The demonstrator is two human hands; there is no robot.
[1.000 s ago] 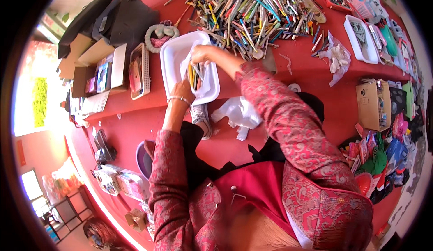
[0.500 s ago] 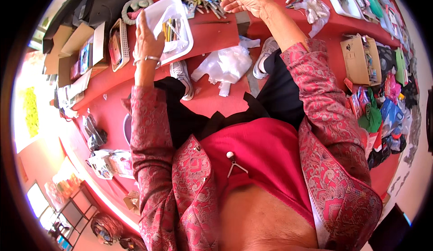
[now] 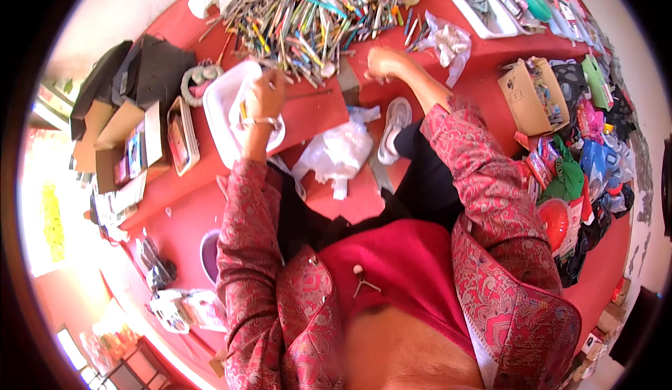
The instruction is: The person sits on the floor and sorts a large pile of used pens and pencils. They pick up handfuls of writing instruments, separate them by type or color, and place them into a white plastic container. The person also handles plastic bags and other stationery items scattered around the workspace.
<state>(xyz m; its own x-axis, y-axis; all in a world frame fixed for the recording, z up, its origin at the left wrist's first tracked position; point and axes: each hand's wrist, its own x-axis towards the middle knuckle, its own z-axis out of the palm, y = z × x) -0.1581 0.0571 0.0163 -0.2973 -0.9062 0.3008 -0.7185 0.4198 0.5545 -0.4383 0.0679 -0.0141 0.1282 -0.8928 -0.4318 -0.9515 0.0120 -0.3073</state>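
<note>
A large heap of pens, pencils and thin sticks [image 3: 308, 12] lies on the red surface in front of me. My left hand [image 3: 266, 96], a bangle at its wrist, is closed above the white plastic tray [image 3: 222, 120] and covers part of its inside. Whatever its fingers hold is hidden. To the right, just past the near edge of the heap, my right hand [image 3: 388, 64] has its fingers curled in; I cannot make out anything in them. A thin dark stick [image 3: 308, 94] lies by itself between the two hands.
A crumpled white plastic bag [image 3: 339, 148] lies between my feet. At left stand an open cardboard box [image 3: 133, 145] and a narrow basket [image 3: 183, 138]. On the right are a clear bag [image 3: 448, 40], a white tray [image 3: 483, 12] and a cardboard box [image 3: 535, 96].
Both hands have gone from stretched fingers to curled ones. The left has moved right over the tray. The view has tilted up, showing more of the heap.
</note>
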